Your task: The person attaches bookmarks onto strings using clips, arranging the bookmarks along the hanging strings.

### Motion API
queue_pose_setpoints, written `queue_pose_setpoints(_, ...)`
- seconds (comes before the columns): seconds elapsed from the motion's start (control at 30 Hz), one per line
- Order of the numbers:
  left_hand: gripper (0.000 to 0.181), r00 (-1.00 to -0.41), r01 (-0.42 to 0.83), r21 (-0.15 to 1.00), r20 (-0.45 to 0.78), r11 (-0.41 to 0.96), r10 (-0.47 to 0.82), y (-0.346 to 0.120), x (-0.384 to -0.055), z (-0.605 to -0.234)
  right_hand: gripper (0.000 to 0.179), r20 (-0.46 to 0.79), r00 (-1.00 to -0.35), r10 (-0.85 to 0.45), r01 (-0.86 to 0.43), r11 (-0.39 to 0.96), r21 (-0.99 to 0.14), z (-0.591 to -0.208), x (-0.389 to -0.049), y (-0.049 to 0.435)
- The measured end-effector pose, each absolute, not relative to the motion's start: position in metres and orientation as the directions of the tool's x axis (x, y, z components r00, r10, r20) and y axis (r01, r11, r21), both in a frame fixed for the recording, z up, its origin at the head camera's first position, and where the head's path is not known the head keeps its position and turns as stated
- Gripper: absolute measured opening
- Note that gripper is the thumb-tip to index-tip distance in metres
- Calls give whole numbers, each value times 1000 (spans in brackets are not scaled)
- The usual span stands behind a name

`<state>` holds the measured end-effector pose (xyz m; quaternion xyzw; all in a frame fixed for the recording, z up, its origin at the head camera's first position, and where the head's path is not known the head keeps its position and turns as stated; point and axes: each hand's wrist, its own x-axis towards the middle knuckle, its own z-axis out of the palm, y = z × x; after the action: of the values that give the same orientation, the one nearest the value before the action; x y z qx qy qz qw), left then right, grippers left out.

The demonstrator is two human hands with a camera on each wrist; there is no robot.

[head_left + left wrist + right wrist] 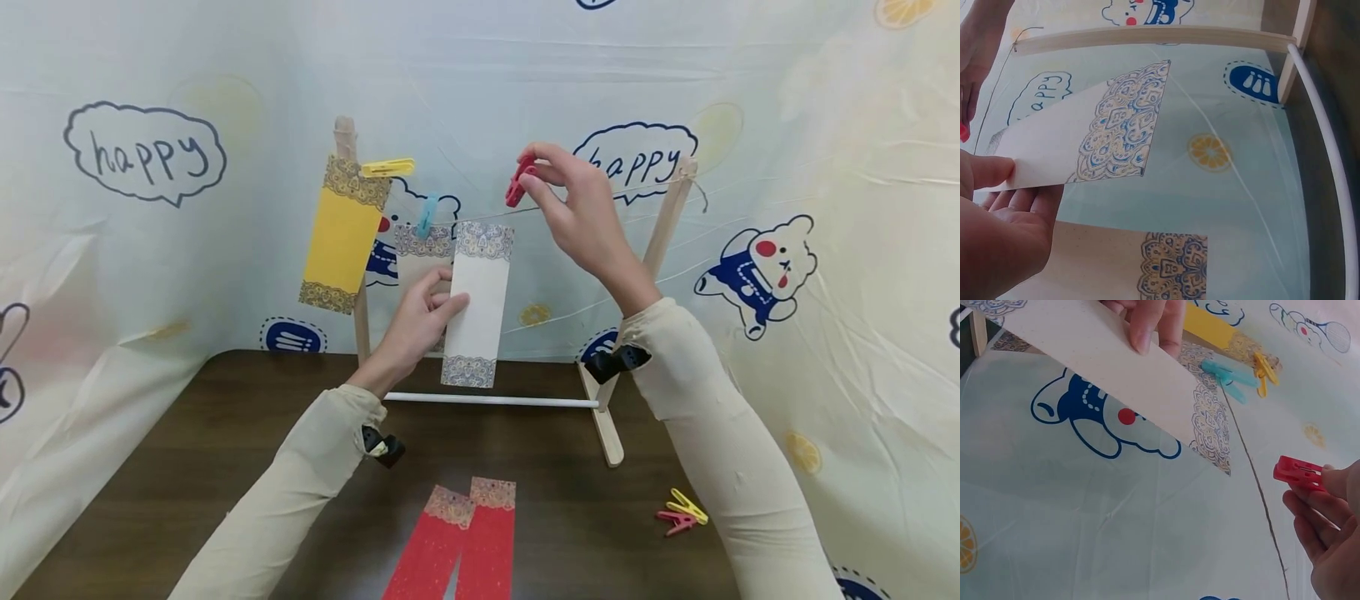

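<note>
My left hand (422, 321) pinches a white card (480, 292) with blue patterned ends by its left edge, between thumb and fingers. The card is upright, its top close to the string (1254, 469). In my right hand (581, 212) a red clothespin (519, 182) is pinched, held just above the string and to the right of the card; the right wrist view shows the clothespin apart from both. A second white card (423, 242) hangs behind the left hand under a blue clothespin (427, 217). Further left, a yellow card (341, 237) hangs under a yellow clothespin (387, 168).
Wooden posts (670, 212) hold the string, joined low down by a white rod (491, 401). Two red cards (486, 542) lie on the dark table (555, 533) in front. A yellow clothespin (686, 506) and a red one (677, 522) lie at the right.
</note>
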<state>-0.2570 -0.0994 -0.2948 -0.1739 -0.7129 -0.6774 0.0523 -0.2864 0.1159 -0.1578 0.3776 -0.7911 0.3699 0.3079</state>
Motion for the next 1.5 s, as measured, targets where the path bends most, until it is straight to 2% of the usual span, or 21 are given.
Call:
queue_pose_setpoints(0.5, 25, -924, 348, 937, 345, -13, 162, -93, -259, -294, 22, 655, -627, -422, -763, 501, -409, -154, -292, 102)
queue_pose_setpoints(1.07, 27, -911, 344, 938, 345, -49, 224, -82, -252, -301, 24, 608, -641, -468, -751, 545, -373, -168, -289, 96)
queue_pose_setpoints(1.3, 25, -914, 335, 941, 336, -44, 226, -82, -252, -304, 34, 589, -645, -488, -751, 548, -369, -172, -290, 92)
queue_pose_setpoints(1.5, 27, -915, 332, 943, 330, -33, 233, -84, -251, -308, 41, 540, -677, -500, -721, 598, -349, -174, -288, 92)
